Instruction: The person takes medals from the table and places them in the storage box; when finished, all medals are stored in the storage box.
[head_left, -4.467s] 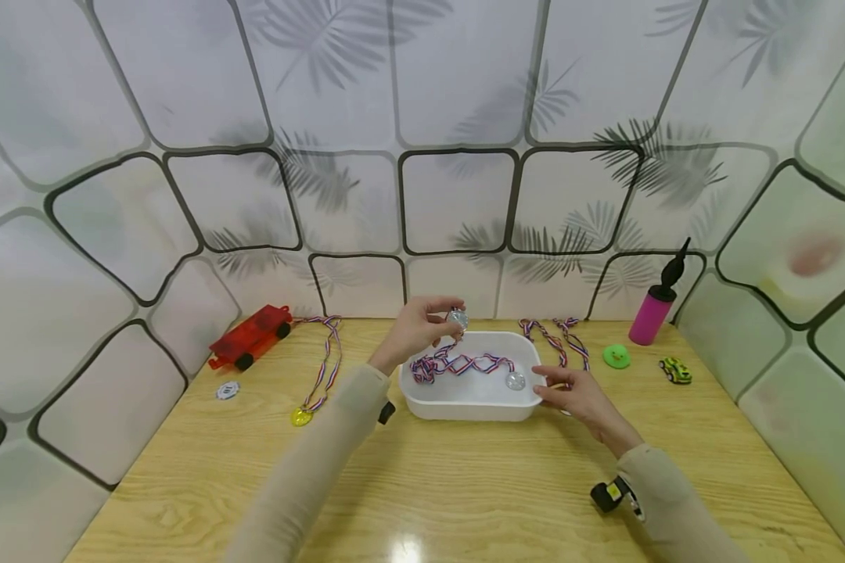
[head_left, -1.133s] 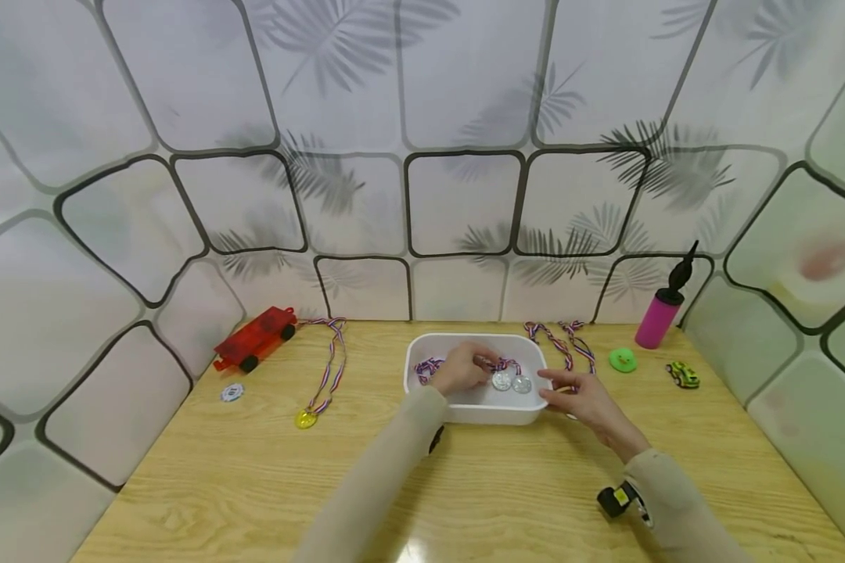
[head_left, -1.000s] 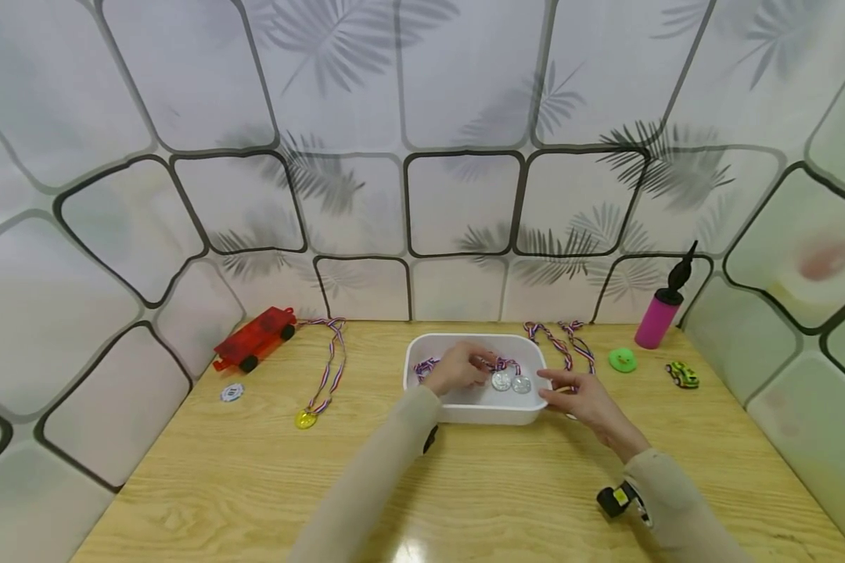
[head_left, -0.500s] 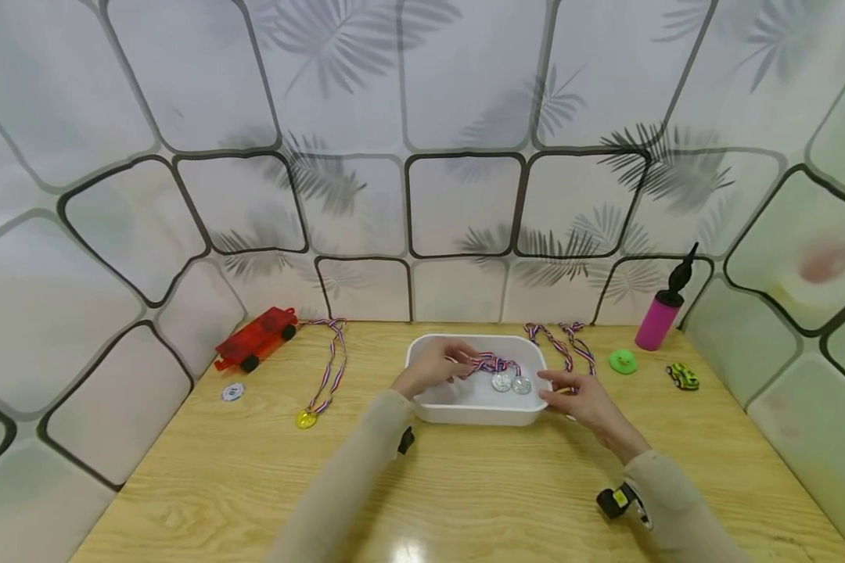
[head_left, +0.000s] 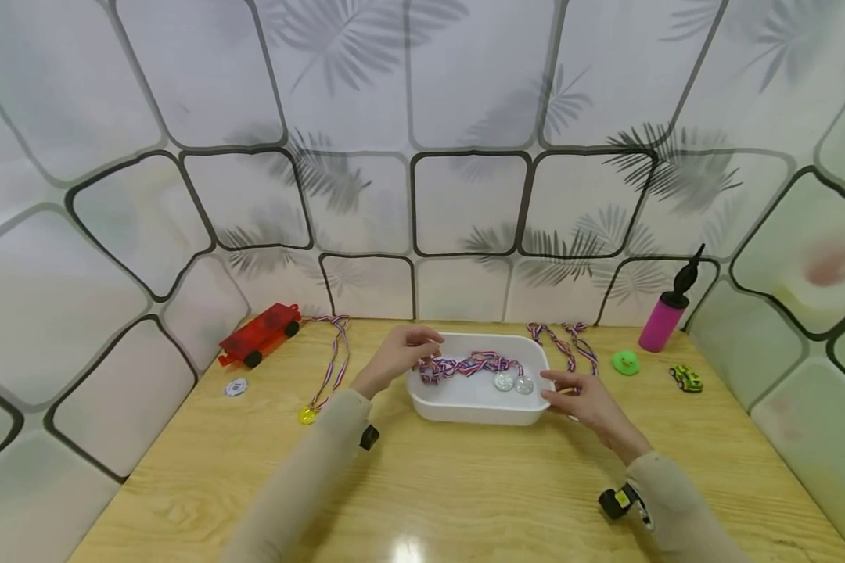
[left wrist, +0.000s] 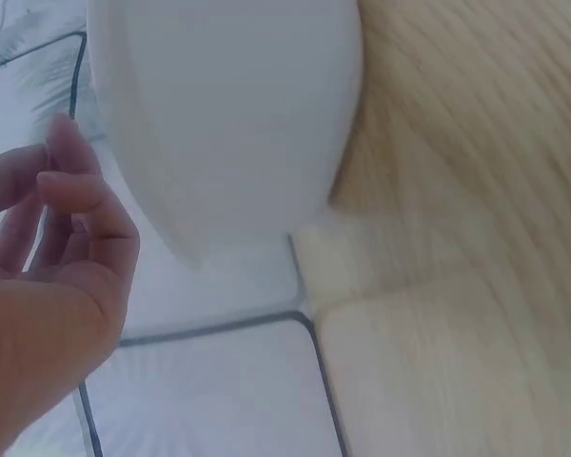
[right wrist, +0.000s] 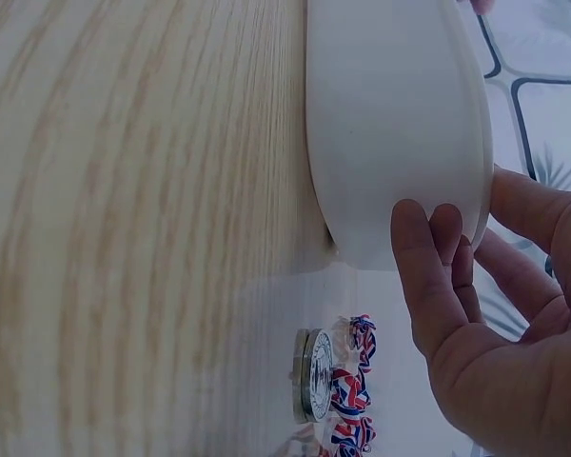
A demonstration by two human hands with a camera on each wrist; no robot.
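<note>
Left hand (head_left: pixel 397 356) poised just outside the left rim of the white tub (head_left: pixel 473 411), fingers loosely curled, thumb and fingertips close together. Left wrist view confirms nothing between them: hand empty, clear of the tub wall. Whether a fingertip brushes the ribbon at the rim: cannot tell.

Right hand (head_left: pixel 583 397) set against the tub's right end, fingers extended and relaxed, tips resting on the outer wall and rim; right wrist view shows thumb and fingers spread along the white wall, bracing rather than clutching.

Tub placed at mid-table, toward the far edge. Inside: two silver medals (head_left: pixel 514 383) lying side by side at the right end, striped ribbons (head_left: pixel 465 364) bunched and trailing leftward toward the left rim. Long axis of the ribbon bundle running left to right, along the tub's length.

Key relation: ribbon tail lies immediately right of the left hand, across the rim; medals nearer the right hand, just inside the wall it steadies. Left hand judged nearer to the loose ribbon end, right hand nearer to the discs.

Elsewhere on the table: gold medal (head_left: pixel 306 415) with ribbon toward the left edge, near the left forearm; another ribbon pair (head_left: pixel 566 344) at the far edge, beyond the right hand; red toy vehicle (head_left: pixel 259 335) at the far left corner; pink pump (head_left: pixel 663 316) at the far right corner.
</note>
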